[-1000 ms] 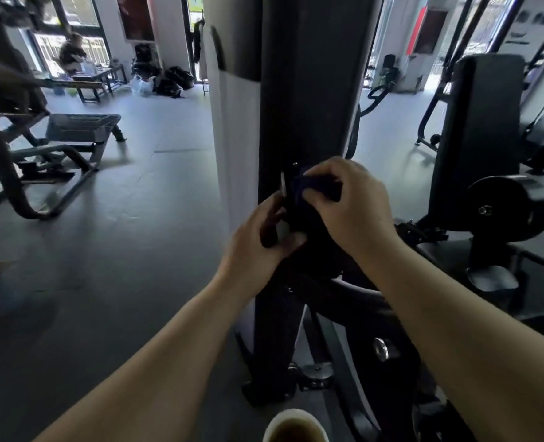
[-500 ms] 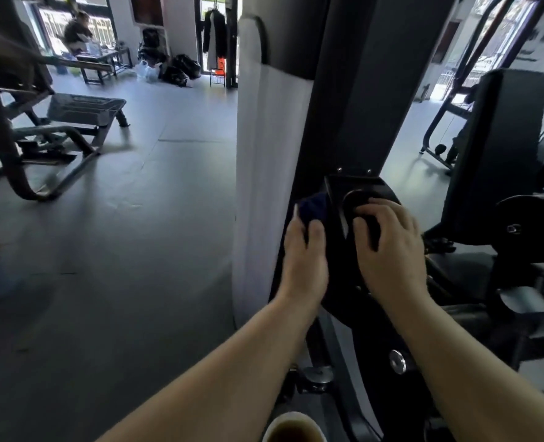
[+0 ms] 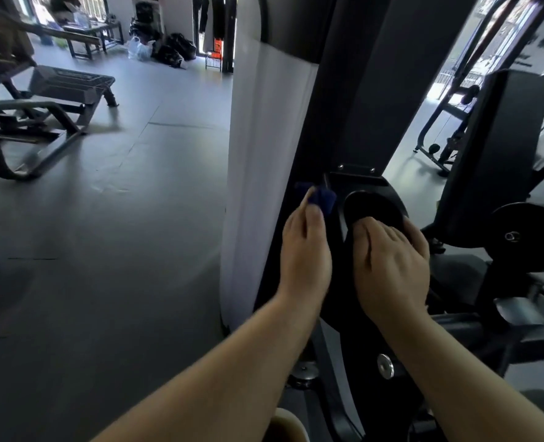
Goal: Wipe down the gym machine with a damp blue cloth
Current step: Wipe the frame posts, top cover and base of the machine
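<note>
Cloth (image 3: 320, 199) has passed to the left hand (image 3: 305, 250), pinched against the machine's column (image 3: 299, 173); right hand (image 3: 392, 266) now lies flat on the black disc (image 3: 372, 208), so wiping continues.

We're seeing a dark blue cloth (image 3: 320, 199) showing against the machine's black column (image 3: 360, 90) w/ a plain white side panel (image 3: 264, 154). The round disc (image 3: 372, 208) & plate below are reading matte black, w/ a silver bolt (image 3: 385, 366) glinting. Floor (image 3: 104, 250) is looking flat grey, unpatterned; bench frame (image 3: 40, 103) at left is showing grey too.
</note>
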Demonstrator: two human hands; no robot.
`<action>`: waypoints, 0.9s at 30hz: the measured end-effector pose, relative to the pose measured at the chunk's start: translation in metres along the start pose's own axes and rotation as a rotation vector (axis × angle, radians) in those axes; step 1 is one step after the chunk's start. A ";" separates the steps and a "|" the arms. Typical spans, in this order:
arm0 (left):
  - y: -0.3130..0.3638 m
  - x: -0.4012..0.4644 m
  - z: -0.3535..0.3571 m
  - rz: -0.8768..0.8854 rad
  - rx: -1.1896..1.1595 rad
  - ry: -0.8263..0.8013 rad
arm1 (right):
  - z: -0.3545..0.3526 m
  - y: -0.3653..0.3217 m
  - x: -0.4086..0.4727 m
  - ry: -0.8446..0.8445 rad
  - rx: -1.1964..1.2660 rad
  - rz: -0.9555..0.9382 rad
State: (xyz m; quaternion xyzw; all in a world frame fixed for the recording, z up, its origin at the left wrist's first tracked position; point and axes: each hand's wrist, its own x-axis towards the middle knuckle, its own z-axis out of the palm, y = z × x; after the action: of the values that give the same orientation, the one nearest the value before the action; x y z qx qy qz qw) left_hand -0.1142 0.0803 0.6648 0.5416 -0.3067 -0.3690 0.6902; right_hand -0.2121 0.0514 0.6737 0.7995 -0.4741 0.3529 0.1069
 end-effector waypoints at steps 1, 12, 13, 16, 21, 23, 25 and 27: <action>0.005 0.014 0.000 -0.050 -0.002 -0.007 | 0.000 0.000 0.001 -0.005 0.001 -0.007; 0.019 0.014 -0.001 -0.345 -0.088 0.066 | 0.001 0.005 0.006 -0.041 0.010 -0.068; 0.024 0.026 -0.003 -0.427 -0.117 0.096 | 0.001 0.005 0.006 -0.035 0.014 -0.074; 0.027 0.034 -0.005 -0.582 -0.167 0.087 | 0.000 0.006 0.006 -0.051 0.031 -0.092; 0.031 0.013 -0.017 -0.631 -0.161 0.009 | -0.002 0.008 0.008 -0.113 0.056 -0.096; 0.034 0.028 -0.015 -0.674 -0.193 0.044 | -0.002 0.009 0.008 -0.120 0.071 -0.099; 0.037 0.037 -0.012 -0.693 -0.202 0.070 | -0.001 0.009 0.008 -0.112 0.076 -0.109; 0.034 0.031 -0.010 -0.687 -0.203 0.074 | -0.001 0.011 0.008 -0.127 0.072 -0.114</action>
State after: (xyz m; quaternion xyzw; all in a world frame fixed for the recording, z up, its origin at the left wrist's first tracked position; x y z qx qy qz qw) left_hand -0.0830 0.0643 0.6959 0.5547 -0.0433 -0.5881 0.5870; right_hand -0.2197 0.0406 0.6781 0.8494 -0.4207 0.3116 0.0674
